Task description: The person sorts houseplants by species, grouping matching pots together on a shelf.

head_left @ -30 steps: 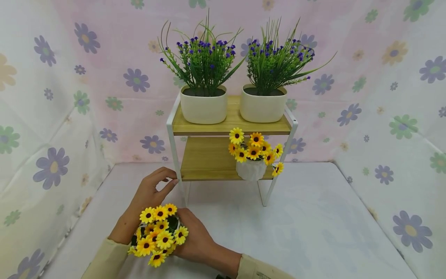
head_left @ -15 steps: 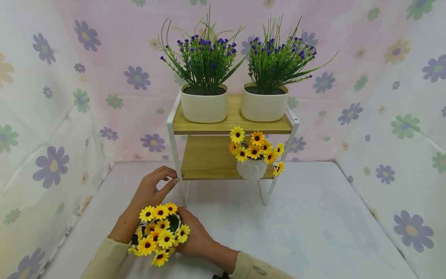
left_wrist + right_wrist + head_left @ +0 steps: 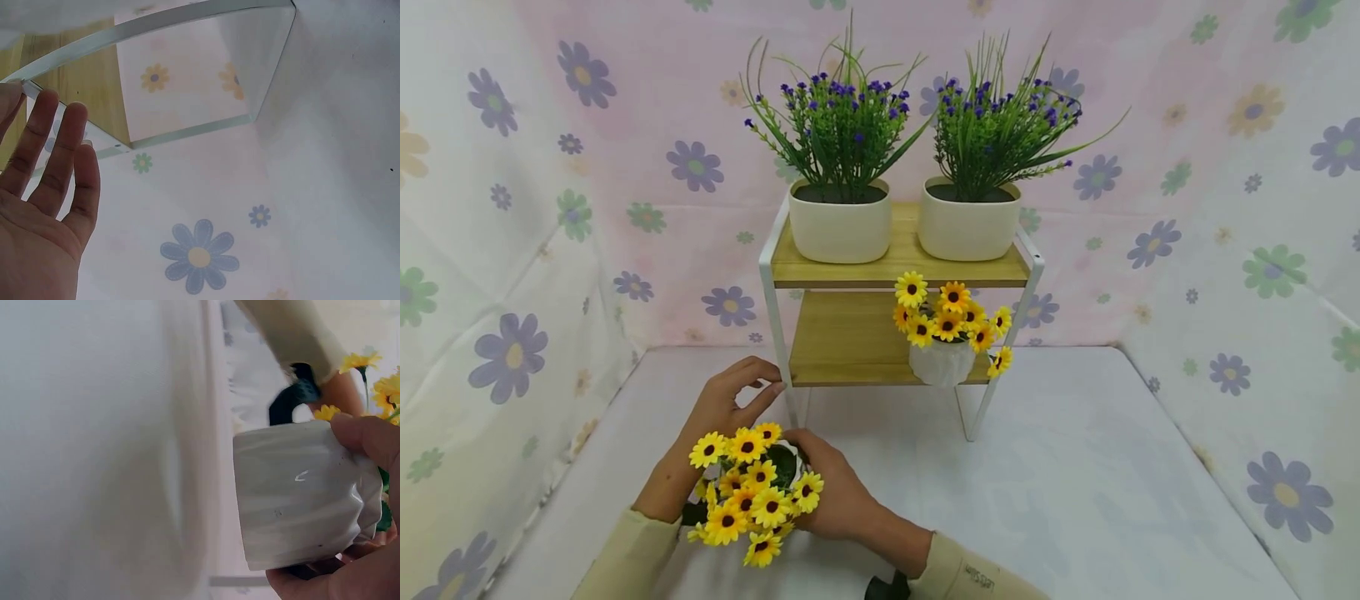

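Observation:
My right hand point(image 3: 835, 492) grips a white ribbed flowerpot point(image 3: 300, 494) of yellow artificial flowers point(image 3: 752, 492) by its side. In the right wrist view, the thumb lies near the rim and the other fingers wrap the far side, partly hidden. The pot is held up off the white table. My left hand point(image 3: 730, 400) is at the left leg of a two-tier shelf point(image 3: 850, 372), thumb and forefinger pinching the white frame point(image 3: 81, 47). Its other fingers are extended. A second pot of yellow flowers point(image 3: 942, 364) stands at the right end of the lower board.
Two cream oval planters point(image 3: 840, 229) with purple flowers and tall grass stand side by side on the upper board. The white tabletop point(image 3: 1075, 483) extends around the shelf. Flower-print cloth point(image 3: 692, 250) encloses the back and sides.
My right hand and its flowerpot have risen slightly and moved a little to the right. My left hand keeps its place at the shelf leg.

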